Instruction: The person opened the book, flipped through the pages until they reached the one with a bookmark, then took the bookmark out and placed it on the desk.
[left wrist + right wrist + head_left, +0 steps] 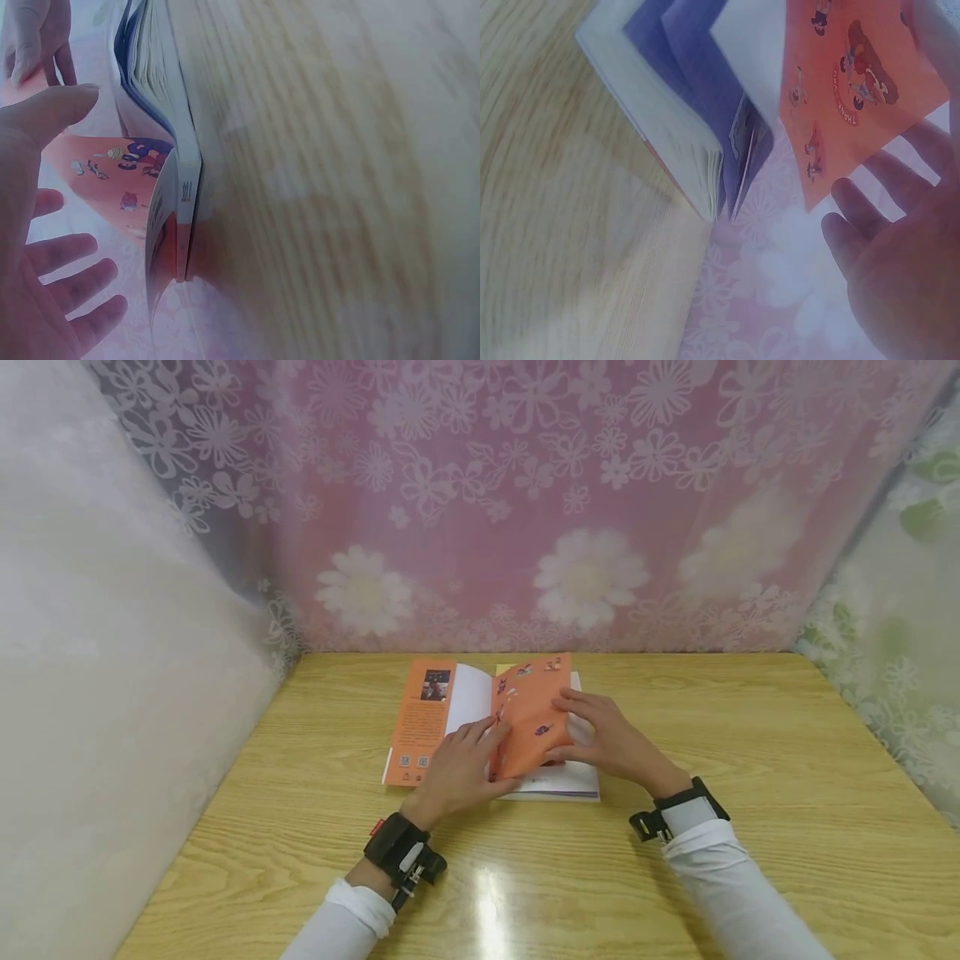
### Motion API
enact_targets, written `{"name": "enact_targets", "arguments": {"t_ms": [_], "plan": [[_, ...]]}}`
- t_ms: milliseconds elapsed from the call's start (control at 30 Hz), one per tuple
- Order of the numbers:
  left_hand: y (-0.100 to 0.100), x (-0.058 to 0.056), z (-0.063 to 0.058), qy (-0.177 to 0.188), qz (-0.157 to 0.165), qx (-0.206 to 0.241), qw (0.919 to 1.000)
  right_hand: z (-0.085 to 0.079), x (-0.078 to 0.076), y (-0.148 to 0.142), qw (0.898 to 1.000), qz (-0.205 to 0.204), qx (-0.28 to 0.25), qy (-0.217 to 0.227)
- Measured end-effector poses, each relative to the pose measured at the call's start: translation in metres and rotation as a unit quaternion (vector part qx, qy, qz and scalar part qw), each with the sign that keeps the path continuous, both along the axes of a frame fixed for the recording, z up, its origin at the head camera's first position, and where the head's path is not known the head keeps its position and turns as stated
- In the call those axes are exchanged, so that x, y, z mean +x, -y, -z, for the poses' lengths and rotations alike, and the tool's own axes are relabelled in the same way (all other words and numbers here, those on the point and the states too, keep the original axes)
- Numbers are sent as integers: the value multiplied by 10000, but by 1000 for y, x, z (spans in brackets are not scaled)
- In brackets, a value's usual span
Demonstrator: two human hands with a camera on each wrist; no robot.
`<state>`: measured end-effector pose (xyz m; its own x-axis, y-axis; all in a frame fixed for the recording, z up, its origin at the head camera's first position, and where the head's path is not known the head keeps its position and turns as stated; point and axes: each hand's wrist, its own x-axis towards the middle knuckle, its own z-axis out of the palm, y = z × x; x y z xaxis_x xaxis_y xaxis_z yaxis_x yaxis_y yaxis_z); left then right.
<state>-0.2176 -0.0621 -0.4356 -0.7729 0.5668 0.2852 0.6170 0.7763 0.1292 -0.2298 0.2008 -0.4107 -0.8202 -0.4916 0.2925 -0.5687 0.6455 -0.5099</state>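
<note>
An open book [562,782] lies on the table, its orange cover flap [408,727] with a small photo, text and codes spread to the left. My left hand [457,768] rests over the inner fold, fingers extended across the lower middle. In the left wrist view, its fingers are spread apart. An orange page [531,718] with little cartoon figures is lifted and bowed above the white pages. By its right edge my right hand [618,739] holds this page, thumb on one side and fingers behind it in the right wrist view. Purple sheets [682,45] show beneath.
The wood-grain table [750,735] extends around the book on every side. A pink flowered curtain [465,527] hangs along its back edge, with a pale sheet [135,610] at the left. Both wrists wear black straps [397,847] with small devices.
</note>
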Motion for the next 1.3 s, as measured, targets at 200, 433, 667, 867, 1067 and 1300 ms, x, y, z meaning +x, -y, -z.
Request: {"name": "enact_targets", "arguments": {"t_ms": [200, 433, 667, 867, 1067, 1300], "plan": [[7, 1, -3, 83, -78, 263, 9996, 0, 1, 3, 9998, 14, -28, 214], [17, 1, -3, 104, -168, 308, 9993, 2, 0, 4, 9994, -111, -195, 259], [30, 4, 0, -82, -352, 435, 9984, 3, 1, 3, 9993, -37, -214, 320], [43, 7, 1, -521, -514, 984, 9925, 4, 1, 0, 9985, 28, -85, 531], [56, 7, 0, -1528, -214, 1497, 9766, 9, 2, -2, 9983, 137, -36, 562], [64, 10, -9, -2216, -347, 862, 9707, 13, 2, -4, 9983, 201, 9, 544]]}}
